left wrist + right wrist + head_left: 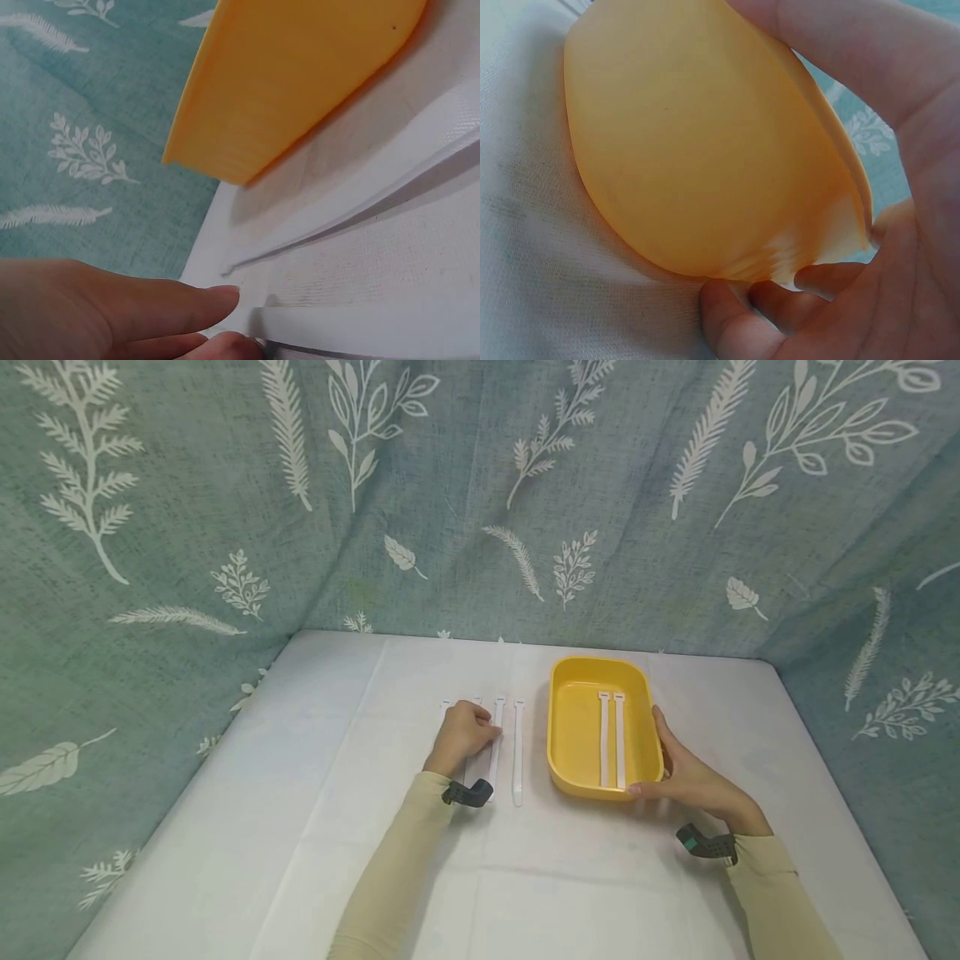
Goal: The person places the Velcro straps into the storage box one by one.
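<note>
My left hand [463, 735] is at a white strap [496, 752] with a slotted head, its thumb and fingertips at the upper part. In the left wrist view, the thumb [180, 300] lies along one edge of this strap and a curled fingertip sits at the other. With my right hand [693, 781] I hold the yellow tray [570, 727] by its right side and near right corner, thumb on the rim. The right wrist view shows its fingers [739, 326] curled against the tray's outer wall. Two white straps [611, 743] lie side by side inside the tray.
Another white strap [518, 756] lies between the left hand and the tray. More straps lie partly hidden under the left hand, one slotted head [447, 703] showing. A white cloth [562, 885] covers the table, and a green leaf-patterned curtain [465, 543] surrounds its back and sides.
</note>
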`<control>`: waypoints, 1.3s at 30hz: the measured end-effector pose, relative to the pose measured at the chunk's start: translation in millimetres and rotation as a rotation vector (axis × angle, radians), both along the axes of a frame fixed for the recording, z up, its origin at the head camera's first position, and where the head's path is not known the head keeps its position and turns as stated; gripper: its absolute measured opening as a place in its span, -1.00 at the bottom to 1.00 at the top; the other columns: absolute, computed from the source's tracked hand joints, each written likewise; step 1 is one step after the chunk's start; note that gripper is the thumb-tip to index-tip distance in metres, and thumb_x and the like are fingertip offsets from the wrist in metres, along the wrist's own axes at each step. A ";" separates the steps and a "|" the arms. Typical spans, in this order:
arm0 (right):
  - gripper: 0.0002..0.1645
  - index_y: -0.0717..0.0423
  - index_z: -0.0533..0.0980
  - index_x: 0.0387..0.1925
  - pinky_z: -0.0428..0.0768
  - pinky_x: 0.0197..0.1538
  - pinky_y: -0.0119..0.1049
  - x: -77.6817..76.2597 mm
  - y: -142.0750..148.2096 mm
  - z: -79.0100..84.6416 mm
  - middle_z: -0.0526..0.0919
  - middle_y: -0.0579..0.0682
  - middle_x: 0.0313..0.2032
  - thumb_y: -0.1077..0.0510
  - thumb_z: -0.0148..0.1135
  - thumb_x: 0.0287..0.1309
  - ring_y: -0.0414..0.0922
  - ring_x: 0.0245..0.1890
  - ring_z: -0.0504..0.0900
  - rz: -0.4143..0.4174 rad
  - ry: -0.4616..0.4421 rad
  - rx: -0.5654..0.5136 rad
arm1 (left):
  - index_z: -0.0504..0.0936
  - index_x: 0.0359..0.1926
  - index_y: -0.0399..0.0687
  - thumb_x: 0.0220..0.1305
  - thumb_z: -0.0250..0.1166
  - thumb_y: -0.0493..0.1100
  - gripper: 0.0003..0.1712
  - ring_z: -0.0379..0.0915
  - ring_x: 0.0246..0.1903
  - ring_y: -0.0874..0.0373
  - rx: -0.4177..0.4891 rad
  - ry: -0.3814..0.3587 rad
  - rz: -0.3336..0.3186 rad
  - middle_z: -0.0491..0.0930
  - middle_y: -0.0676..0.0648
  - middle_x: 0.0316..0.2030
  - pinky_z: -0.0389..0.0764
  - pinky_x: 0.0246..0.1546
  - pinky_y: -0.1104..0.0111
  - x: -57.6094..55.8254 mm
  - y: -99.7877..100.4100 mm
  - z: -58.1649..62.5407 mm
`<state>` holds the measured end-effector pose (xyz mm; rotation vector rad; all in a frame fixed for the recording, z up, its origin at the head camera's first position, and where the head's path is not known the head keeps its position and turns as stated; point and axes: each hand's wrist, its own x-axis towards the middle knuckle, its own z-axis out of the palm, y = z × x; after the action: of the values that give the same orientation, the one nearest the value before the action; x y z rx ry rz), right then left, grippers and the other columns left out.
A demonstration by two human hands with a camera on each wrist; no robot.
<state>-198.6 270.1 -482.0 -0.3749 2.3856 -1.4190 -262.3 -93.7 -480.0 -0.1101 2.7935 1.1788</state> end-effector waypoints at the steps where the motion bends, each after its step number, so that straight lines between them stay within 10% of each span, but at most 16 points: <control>1: 0.70 -0.20 -0.64 0.59 -0.20 0.52 0.51 0.0 -0.2 0.1 -0.59 0.09 0.65 0.04 0.60 0.00 0.30 0.65 -0.45 -0.002 -0.001 0.005 | 0.72 0.02 -0.33 0.18 0.49 -0.21 -0.59 0.69 -0.41 0.13 -0.002 0.003 -0.003 0.79 -0.15 -0.35 0.69 -0.29 0.34 0.5 0.8 0.5; 39: 0.70 -0.21 -0.67 0.58 -0.12 0.50 0.53 0.6 -0.2 -1.1 -0.63 0.07 0.64 0.03 0.60 0.04 0.36 0.64 -0.39 -0.005 -0.026 0.002 | 0.71 0.09 -0.23 0.19 0.42 -0.28 -0.60 0.72 -0.47 0.18 -0.005 -0.061 0.031 0.78 -0.10 -0.37 0.73 -0.21 0.27 0.7 9.0 3.3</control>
<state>-198.1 269.9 -483.1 -0.3481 2.3684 -1.4143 -261.6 -84.8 -476.7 -0.1872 2.7521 1.1549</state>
